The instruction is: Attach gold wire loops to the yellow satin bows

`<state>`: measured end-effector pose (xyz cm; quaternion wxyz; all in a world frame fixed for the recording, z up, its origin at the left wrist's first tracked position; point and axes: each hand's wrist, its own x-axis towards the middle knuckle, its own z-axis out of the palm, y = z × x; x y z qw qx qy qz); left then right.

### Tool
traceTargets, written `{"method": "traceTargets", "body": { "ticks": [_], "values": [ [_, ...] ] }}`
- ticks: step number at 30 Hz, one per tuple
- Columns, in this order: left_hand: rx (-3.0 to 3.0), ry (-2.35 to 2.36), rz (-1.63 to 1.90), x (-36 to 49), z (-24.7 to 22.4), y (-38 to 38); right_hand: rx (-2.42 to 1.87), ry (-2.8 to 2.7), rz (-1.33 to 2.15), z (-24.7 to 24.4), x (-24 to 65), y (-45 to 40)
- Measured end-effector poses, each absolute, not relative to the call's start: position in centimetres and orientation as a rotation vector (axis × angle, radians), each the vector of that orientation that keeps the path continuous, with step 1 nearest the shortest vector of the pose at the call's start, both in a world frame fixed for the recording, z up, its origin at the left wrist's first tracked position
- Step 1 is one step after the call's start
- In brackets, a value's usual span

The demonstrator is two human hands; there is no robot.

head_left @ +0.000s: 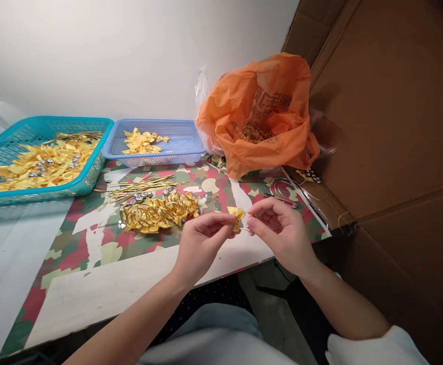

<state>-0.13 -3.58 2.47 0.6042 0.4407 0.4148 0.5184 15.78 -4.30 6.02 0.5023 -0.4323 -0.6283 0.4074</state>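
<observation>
Bow [238, 212] of yellow ribbon is sitting just right of the frame's centre, above the table [103, 289]. The left hand [209, 234] is holding it in a narrow pinch between thumb and fingers. The right hand [282, 229] is standing just beside it, with thumb and fingertips close together; a thin strand is showing there, but whether they are gripping it cannot be told.

Progress is being judged from the layout. Left of centre, a pile of bows [156, 213] is showing coiled gold ties and silver pieces; these units are apparently counting as done. The bow in hand is seemingly only part-way, its details being mostly hidden. Loose gold ties [141, 188] are lying behind the pile, apparently unused. Plain bows [142, 141] are waiting in the blue basket [185, 139], upper left of centre. At the left edge, the teal basket [54, 194] is holding many more bows, some with silver pieces; their stage is remaining unclear.
</observation>
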Motion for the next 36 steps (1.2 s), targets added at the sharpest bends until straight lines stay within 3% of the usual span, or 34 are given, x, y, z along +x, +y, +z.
{"method": "traceTargets", "body": {
  "ticks": [9, 20, 30, 36],
  "values": [
    [1.203, 0.98, 1.22, 0.7, 1.4, -3.6, -1.005, -1.781, 0.746, 6.8, 14.2, -4.6],
    [0.694, 0.723, 0.961, 0.7, 1.2, -3.2, -1.027, -1.723, 1.092, 7.9, 15.8, -1.3],
    [0.625, 0.683, 0.924, 0.6, 2.1, -3.2, -1.136, -1.792, 0.737, 7.2, 17.0, -1.3],
    [0.726, 0.709, 0.931, 0.3, 1.9, -3.0, -1.243, -1.964, 0.936, 7.3, 17.8, -1.3]
  ]
}}
